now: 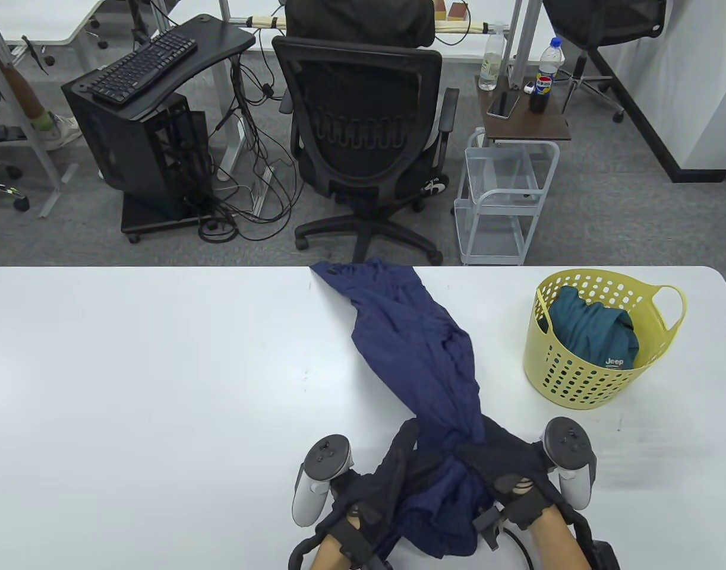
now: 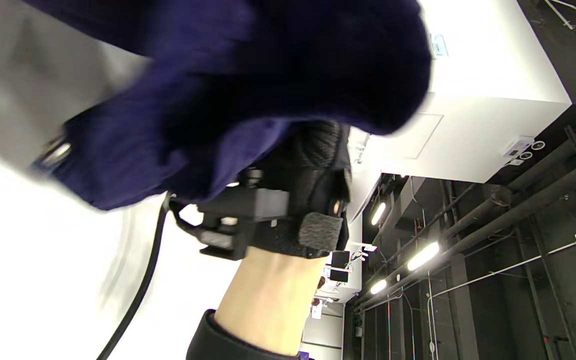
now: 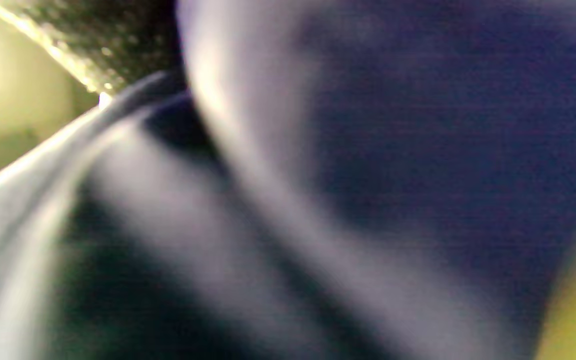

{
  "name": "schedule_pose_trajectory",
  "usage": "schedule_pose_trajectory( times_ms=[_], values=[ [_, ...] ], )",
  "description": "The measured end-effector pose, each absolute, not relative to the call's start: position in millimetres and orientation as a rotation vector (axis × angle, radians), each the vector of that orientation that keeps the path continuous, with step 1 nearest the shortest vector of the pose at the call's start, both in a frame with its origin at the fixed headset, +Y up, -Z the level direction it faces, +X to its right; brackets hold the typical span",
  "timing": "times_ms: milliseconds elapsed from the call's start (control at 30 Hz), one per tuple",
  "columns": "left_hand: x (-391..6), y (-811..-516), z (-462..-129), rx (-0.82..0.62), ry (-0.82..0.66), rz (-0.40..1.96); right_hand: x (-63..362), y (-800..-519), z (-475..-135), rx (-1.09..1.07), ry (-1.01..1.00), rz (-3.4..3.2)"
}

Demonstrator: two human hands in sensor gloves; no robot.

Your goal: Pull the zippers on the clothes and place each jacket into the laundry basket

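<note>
where the two gloved hands meet at the near edge of the white worktop (image 1: 161,368), both are bunched into the same crumpled navy blue fabric jacket (image 1: 419,350). the right hand (image 1: 505,466) has its fingers curled over a gathered fold of the cloth, its grip pressed tight on the jacket; the left hand (image 1: 393,469) curls up around the bundle from the other side, fingers wrapped into the fabric. a grey and black tracker sits on the back of each hand, outboard of the cloth. the left wrist view shows the navy cloth draped over the black glove; the right wrist view is filled with blurred navy fabric.

from the grip the jacket trails away across the worktop in a twisted band, its far end reaching the far edge. its zipper cannot be made out.

beyond the right hand and further out stands a yellow perforated plastic laundry basket (image 1: 583,380) with loop handles, well apart from the held jacket. a teal folded jacket (image 1: 592,332) with a small white logo lies inside it.
</note>
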State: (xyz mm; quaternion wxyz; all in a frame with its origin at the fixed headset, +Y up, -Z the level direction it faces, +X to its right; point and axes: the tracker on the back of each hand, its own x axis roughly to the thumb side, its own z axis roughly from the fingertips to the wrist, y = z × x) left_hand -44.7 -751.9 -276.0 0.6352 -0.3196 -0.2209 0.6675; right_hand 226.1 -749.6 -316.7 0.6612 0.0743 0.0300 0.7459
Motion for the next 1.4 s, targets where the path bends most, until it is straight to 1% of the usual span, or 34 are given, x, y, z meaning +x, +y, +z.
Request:
schedule_pose_trajectory(
  times_ms=[167, 233, 267, 300, 367, 433, 467, 500, 533, 567, 600, 633, 667, 700, 800, 833, 867, 900, 933, 967, 1033, 1100, 1167, 1267, 1333, 1400],
  values=[
    [-30.7, -759.9, -270.2, -0.861, -0.523, 1.480, 250.8, -738.0, -314.4, 0.139, -0.071, 1.591],
    [-28.7, -764.0, -266.3, -0.979, -0.469, 1.341, 260.6, -732.4, -313.0, 0.135, -0.141, 1.537],
    [-29.1, -765.5, -265.5, -1.018, -0.464, 1.276, 262.9, -730.5, -312.5, 0.148, -0.155, 1.527],
    [-31.3, -766.4, -265.1, -1.048, -0.429, 1.187, 266.3, -727.1, -312.0, 0.165, -0.172, 1.515],
    [-38.4, -762.7, -267.7, -0.946, -0.347, 1.123, 268.0, -721.2, -310.1, 0.218, -0.161, 1.502],
    [-50.7, -746.5, -271.4, -0.690, -0.223, 1.111, 264.2, -713.9, -307.7, 0.300, -0.153, 1.495],
    [-55.5, -736.2, -271.8, -0.575, -0.203, 1.092, 261.7, -711.4, -306.7, 0.327, -0.150, 1.500],
    [-60.6, -720.0, -271.0, -0.410, -0.225, 1.054, 256.9, -707.3, -304.7, 0.366, -0.150, 1.517],
    [-62.7, -705.4, -268.0, -0.277, -0.256, 0.994, 252.8, -704.5, -303.1, 0.392, -0.150, 1.541],
    [-63.0, -687.5, -263.0, -0.109, -0.311, 0.892, 246.9, -700.9, -300.9, 0.428, -0.152, 1.572],
    [-59.4, -668.4, -256.3, 0.069, -0.397, 0.759, 239.4, -697.1, -298.4, 0.473, -0.144, 1.606],
    [-55.6, -658.3, -252.5, 0.157, -0.440, 0.678, 234.3, -694.9, -296.5, 0.506, -0.134, 1.628],
    [-48.0, -645.4, -247.2, 0.277, -0.500, 0.566, 226.2, -691.9, -293.1, 0.557, -0.115, 1.664],
    [-39.6, -637.5, -244.6, 0.346, -0.538, 0.491, 217.6, -689.3, -289.4, 0.604, -0.093, 1.699],
    [-22.9, -638.6, -244.9, 0.362, -0.507, 0.326, 198.6, -684.8, -279.8, 0.701, -0.037, 1.754],
    [-20.1, -642.5, -244.0, 0.414, -0.470, 0.273, 192.5, -684.0, -276.6, 0.710, -0.014, 1.805],
    [-19.4, -648.2, -242.9, 0.478, -0.451, 0.275, 191.4, -684.8, -276.2, 0.690, -0.040, 1.868],
    [-18.9, -652.3, -243.2, 0.500, -0.443, 0.286, 191.4, -686.3, -277.4, 0.694, -0.046, 1.906],
    [-19.5, -658.1, -244.6, 0.509, -0.419, 0.304, 190.4, -689.2, -278.8, 0.719, -0.003, 1.930],
    [-22.3, -663.1, -247.6, 0.513, -0.408, 0.307, 188.5, -692.9, -280.4, 0.753, 0.101, 1.925],
    [-30.0, -670.0, -254.0, 0.446, -0.412, 0.380, 189.8, -696.4, -282.9, 0.757, 0.216, 1.883],
    [-39.1, -673.1, -257.9, 0.420, -0.396, 0.459, 196.3, -696.2, -285.9, 0.748, 0.228, 1.862],
    [-47.7, -674.0, -259.9, 0.418, -0.375, 0.507, 204.7, -694.2, -286.9, 0.704, 0.184, 1.820],
    [-56.6, -673.6, -259.4, 0.391, -0.375, 0.554, 217.9, -693.7, -287.4, 0.594, 0.031, 1.866],
    [-55.6, -672.0, -257.0, 0.382, -0.415, 0.585, 214.9, -698.0, -288.1, 0.581, 0.038, 1.954],
    [-48.6, -667.1, -251.6, 0.359, -0.505, 0.579, 201.6, -705.6, -289.4, 0.640, 0.147, 2.070]
  ],
)
